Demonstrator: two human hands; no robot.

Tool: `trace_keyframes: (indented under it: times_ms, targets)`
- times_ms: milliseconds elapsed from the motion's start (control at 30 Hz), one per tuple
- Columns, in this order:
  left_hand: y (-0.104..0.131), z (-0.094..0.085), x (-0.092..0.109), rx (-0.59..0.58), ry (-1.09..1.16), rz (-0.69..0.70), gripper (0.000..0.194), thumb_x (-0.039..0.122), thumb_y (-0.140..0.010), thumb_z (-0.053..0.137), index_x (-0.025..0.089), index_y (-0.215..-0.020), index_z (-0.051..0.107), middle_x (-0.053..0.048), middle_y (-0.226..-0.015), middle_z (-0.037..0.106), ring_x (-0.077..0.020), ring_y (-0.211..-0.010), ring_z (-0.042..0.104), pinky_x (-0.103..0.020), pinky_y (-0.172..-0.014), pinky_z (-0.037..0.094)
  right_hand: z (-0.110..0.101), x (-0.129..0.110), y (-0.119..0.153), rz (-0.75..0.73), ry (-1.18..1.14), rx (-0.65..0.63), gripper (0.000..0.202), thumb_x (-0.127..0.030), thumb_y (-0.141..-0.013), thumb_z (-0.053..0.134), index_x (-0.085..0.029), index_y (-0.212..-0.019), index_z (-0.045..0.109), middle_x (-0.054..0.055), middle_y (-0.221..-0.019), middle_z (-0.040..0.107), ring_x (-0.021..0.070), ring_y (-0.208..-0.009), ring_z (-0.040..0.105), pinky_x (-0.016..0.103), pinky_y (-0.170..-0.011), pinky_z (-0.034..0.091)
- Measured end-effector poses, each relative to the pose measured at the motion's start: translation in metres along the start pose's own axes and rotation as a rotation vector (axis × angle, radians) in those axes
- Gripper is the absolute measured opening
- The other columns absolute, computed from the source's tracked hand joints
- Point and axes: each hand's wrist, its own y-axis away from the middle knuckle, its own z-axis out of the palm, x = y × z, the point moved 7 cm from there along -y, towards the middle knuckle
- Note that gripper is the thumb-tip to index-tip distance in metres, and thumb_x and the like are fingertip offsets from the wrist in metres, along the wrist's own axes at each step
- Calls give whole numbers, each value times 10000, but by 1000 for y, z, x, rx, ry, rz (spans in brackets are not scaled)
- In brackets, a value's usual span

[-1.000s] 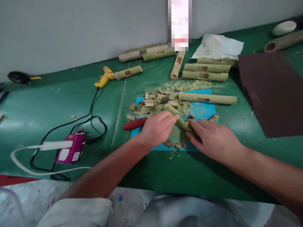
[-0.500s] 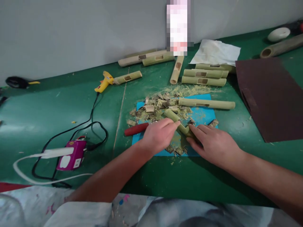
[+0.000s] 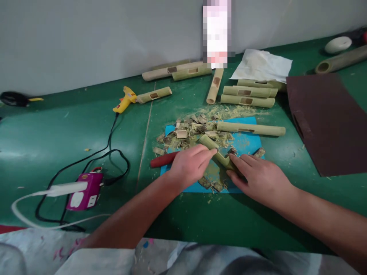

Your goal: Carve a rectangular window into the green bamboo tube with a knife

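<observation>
A short green bamboo tube with a notch cut in its side lies slantwise between my hands. My right hand is closed round its near end, the thumb underneath. My left hand is closed too, its fingertips pinched against the tube at the notch; whether something small is also in them is hidden. Just behind my left hand lies a tool with a red handle, its far part covered by the hand. Under the work is a blue sheet, strewn with bamboo chips and shavings.
A longer notched tube rests across the sheet's far edge. Beyond it sit several stacked tubes and a white cloth. A dark brown sheet lies right. A yellow glue gun and a purple power adapter with cables are left.
Both hands keep their hold on the bamboo tube in nearly the same place. The whole view has shifted slightly; otherwise only small finger movement shows.
</observation>
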Motion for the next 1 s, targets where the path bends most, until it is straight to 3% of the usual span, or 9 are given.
trace_keyframes:
  times_ms: [100, 233, 333, 467, 567, 700, 833, 1000]
  targets:
    - [0, -5, -3, 68, -64, -50, 228, 211, -984, 499, 149, -1095, 688, -70, -918, 712, -141, -812, 676, -247, -734, 554, 0, 1, 1, -2, 12, 3, 326, -295, -941, 504, -67, -1109, 667, 56, -789, 702, 178, -647, 622, 310, -565, 402]
    - [-1, 2, 3, 0, -61, 25, 247, 197, -993, 471, 144, -1128, 671, -67, -921, 713, -136, -833, 682, -237, -755, 561, 3, 2, 4, -5, 0, -10, 343, -309, -948, 492, -73, -1137, 653, 48, -804, 703, 175, -661, 625, 304, -576, 412]
    - [-2, -3, -1, 55, -129, -40, 235, 205, -991, 482, 148, -1102, 681, -61, -905, 709, -130, -797, 675, -222, -716, 555, 3, 3, 4, -1, -4, -7, 345, -306, -939, 511, -67, -1145, 651, 52, -804, 700, 178, -664, 629, 308, -582, 419]
    - [-3, 0, 3, 11, -100, 22, 240, 194, -992, 479, 137, -1126, 669, -62, -915, 712, -131, -809, 678, -229, -741, 558, 3, 3, 3, -5, -5, -27, 329, -291, -941, 497, -74, -1131, 656, 56, -798, 701, 170, -651, 621, 302, -577, 416]
    - [-3, -4, -2, 68, -143, -41, 225, 203, -989, 488, 143, -1084, 683, -61, -906, 712, -132, -803, 675, -230, -737, 551, 2, 3, 2, -13, 9, -23, 336, -296, -941, 504, -69, -1135, 656, 62, -790, 698, 171, -643, 616, 300, -578, 416]
    - [-4, 0, 1, 12, -88, 31, 242, 197, -994, 466, 137, -1101, 675, -62, -900, 708, -135, -820, 677, -233, -744, 553, 2, 2, 2, -31, 18, -21, 327, -288, -929, 529, -58, -1114, 669, 68, -788, 696, 173, -643, 617, 302, -575, 413]
    - [-5, -8, -8, 91, -165, -51, 246, 224, -997, 471, 127, -1055, 690, -63, -881, 708, -140, -793, 672, -239, -717, 545, 1, 2, 2, -35, 20, 11, 340, -308, -943, 512, -63, -1120, 668, 57, -774, 689, 170, -630, 603, 306, -575, 412]
    - [-5, -4, -7, 41, -128, -41, 250, 222, -1001, 462, 153, -1087, 687, -46, -894, 712, -127, -802, 673, -216, -717, 535, 0, 2, 2, -34, 3, 40, 338, -308, -957, 478, -69, -1091, 675, 45, -747, 674, 167, -610, 595, 310, -553, 397]
